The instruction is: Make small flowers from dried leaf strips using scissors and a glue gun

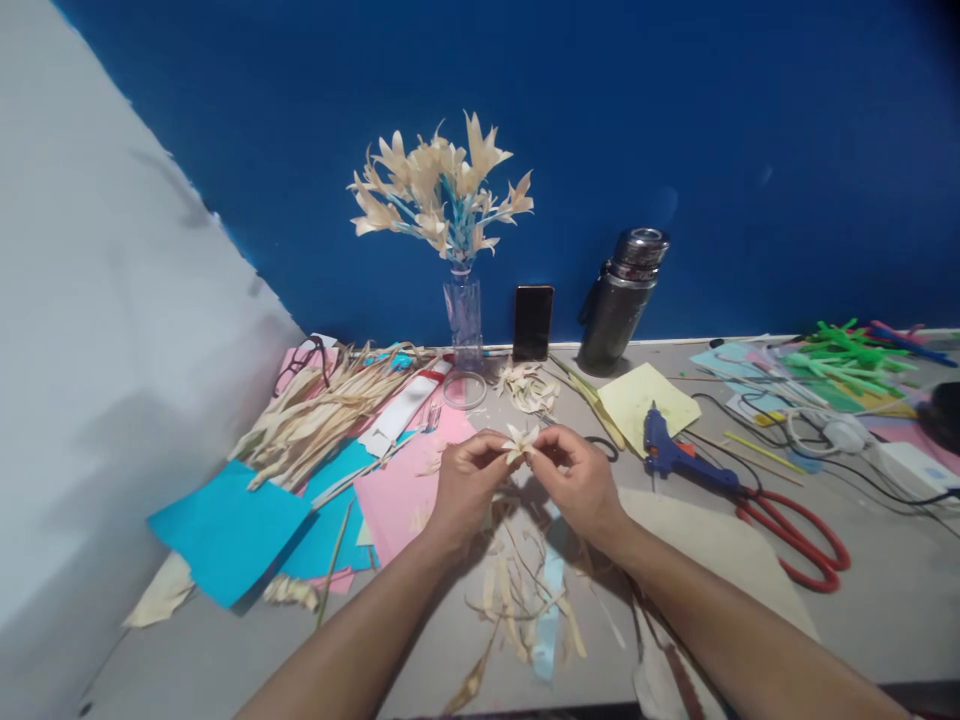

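Note:
Between my two hands is a small cream flower [519,443] with pointed petals, apparently made of dried husk. My left hand [471,490] pinches its left side with thumb and forefinger. On the other side, the fingertips of my right hand [576,482] close on the petals. The flower's underside is hidden by my fingers. Below my hands lie loose husk strips [510,590] and a light blue paper strip [551,600]. Behind, a clear bottle [463,315] holds a bunch of similar husk flowers [439,185] on blue stems.
A blue glue gun [686,460] and red-handled scissors [799,540] lie to the right, near cables and green pipe cleaners [847,360]. A phone [533,322] and a dark flask [622,305] stand at the wall. Dried husks [315,410] and blue paper [232,530] cover the left.

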{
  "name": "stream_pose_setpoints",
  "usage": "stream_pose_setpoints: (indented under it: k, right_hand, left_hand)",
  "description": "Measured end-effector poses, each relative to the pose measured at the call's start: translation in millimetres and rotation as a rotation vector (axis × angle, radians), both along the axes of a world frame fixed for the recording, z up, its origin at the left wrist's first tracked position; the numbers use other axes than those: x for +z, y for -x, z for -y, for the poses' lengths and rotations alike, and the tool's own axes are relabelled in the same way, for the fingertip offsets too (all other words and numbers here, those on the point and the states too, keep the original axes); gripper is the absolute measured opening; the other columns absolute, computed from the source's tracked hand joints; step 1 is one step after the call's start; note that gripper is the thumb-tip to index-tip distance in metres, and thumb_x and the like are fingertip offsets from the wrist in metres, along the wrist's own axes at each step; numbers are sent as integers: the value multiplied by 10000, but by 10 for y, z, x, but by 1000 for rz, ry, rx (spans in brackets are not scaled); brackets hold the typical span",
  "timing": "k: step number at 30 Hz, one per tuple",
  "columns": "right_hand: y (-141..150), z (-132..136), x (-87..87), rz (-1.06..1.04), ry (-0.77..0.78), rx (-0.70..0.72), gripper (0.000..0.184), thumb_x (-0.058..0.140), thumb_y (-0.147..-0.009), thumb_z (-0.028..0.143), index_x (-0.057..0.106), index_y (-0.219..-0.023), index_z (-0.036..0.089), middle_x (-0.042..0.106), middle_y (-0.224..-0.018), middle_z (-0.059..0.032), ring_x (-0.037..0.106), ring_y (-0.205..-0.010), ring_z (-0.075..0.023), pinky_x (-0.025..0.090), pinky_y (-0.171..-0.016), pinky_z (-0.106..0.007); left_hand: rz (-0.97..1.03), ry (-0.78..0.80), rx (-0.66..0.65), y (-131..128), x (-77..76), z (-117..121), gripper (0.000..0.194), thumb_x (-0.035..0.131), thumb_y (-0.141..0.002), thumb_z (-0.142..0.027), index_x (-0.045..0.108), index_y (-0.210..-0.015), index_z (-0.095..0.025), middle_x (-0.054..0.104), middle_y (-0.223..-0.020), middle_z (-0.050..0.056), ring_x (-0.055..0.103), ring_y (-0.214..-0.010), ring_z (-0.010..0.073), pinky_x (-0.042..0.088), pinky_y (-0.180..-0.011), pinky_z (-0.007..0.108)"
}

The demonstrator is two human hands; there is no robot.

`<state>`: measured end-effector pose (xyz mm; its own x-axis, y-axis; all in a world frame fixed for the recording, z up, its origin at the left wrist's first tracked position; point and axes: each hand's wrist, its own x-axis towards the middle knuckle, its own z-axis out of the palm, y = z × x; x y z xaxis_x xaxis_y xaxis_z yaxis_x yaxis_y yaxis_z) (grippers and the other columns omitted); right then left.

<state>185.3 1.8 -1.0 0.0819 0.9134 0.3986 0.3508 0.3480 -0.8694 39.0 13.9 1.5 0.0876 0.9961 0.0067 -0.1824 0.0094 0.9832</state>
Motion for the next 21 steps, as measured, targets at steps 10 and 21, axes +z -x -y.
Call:
stream_pose_setpoints:
  k: [10,21]
  right_hand:
    - [-6,26,3,26,-58,14,62,605,-836,179,657,-806,192,680,-728,6,623,-633,-133,503,-626,-232]
    - [-8,39,-21,18,-86,55,134,594,-869,168,723,-892,196,737,-898,-45,675,-777,-166,533,-685,-259]
  left_hand:
    - [-64,-102,51,6,-31,-25,39,752,-719,-204,742,-706,-169,646,-746,22,558,-661,123,458,-599,222]
    - [-90,-120,75,-1,-44,-37,63,735,-742,-239,732,-747,-177,609,-755,19,543,-664,128,447,-584,228]
